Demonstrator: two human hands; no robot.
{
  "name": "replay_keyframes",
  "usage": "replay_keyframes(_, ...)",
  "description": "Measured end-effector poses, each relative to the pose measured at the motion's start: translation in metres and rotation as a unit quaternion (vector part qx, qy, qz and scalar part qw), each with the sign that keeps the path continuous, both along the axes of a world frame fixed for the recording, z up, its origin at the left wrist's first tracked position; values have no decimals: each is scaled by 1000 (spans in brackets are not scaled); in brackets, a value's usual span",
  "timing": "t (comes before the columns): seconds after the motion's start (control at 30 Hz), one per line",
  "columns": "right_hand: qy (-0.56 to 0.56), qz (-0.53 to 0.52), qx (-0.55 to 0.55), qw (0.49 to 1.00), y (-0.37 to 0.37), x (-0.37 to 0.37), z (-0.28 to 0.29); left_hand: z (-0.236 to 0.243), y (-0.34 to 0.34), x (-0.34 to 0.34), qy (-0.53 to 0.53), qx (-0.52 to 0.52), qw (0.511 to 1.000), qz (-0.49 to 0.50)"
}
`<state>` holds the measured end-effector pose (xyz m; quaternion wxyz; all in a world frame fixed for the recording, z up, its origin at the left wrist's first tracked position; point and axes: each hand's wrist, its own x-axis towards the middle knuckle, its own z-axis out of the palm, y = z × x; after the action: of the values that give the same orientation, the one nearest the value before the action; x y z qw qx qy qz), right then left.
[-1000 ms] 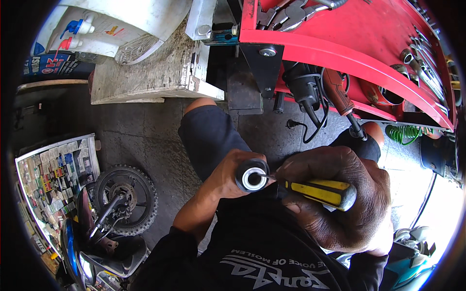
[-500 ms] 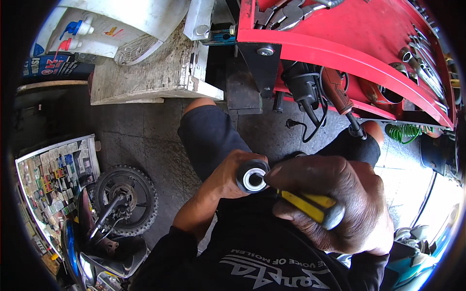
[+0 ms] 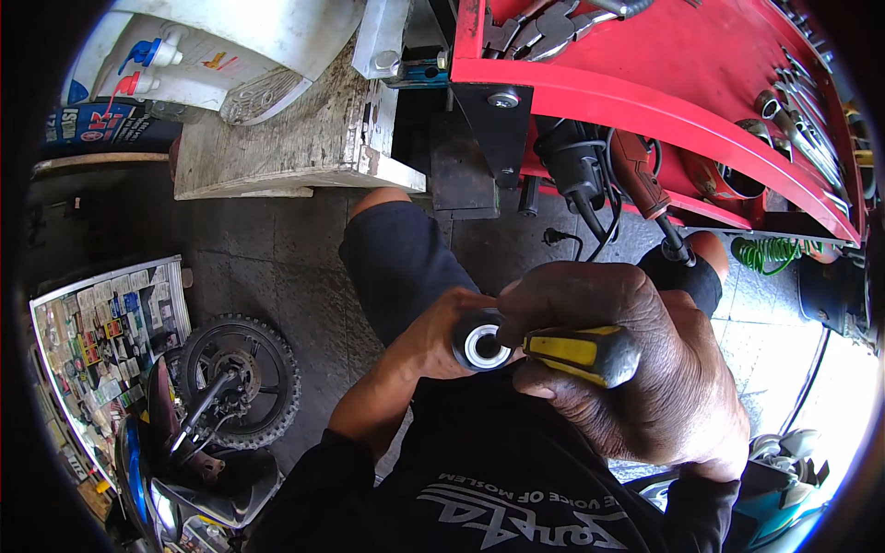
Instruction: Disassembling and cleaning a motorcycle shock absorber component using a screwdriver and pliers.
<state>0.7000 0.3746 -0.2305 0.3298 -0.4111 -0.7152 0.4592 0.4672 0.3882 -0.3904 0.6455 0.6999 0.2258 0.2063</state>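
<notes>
A red metal tool tray [image 3: 645, 83] overhangs on the far right and a worn wooden surface [image 3: 295, 138] juts out far left, leaving open concrete floor [image 3: 267, 249] between them beyond the knees. The short black cylinder with a white ring end [image 3: 481, 343] sits near the chest, clamped in the left hand [image 3: 433, 332]. Just to its right, the right hand [image 3: 627, 369] is curled tight around a yellow-and-black screwdriver handle [image 3: 581, 353], knuckles up, the handle pointing at the ring.

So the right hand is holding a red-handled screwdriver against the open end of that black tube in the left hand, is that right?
Not quite: the head view shows the screwdriver handle is yellow and black, not red. The rest holds: the right hand grips it with its tip at the open end of the black tube held in the left hand.
</notes>
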Motion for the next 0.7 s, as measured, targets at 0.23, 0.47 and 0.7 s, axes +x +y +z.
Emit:
replay_keyframes(0.23, 32, -7, 14, 999, -2, 0, -6, 12, 0, 2, 3, -5, 1000, 16)
replay_keyframes(0.47, 10, -41, 45, 998, -5, -3, -6, 12, -2, 8, 1, -27, 999, 41)
replay_keyframes(0.7, -26, -70, 40, 996, -5, -4, 6, 22, 6, 11, 40, 33, 998, 46)
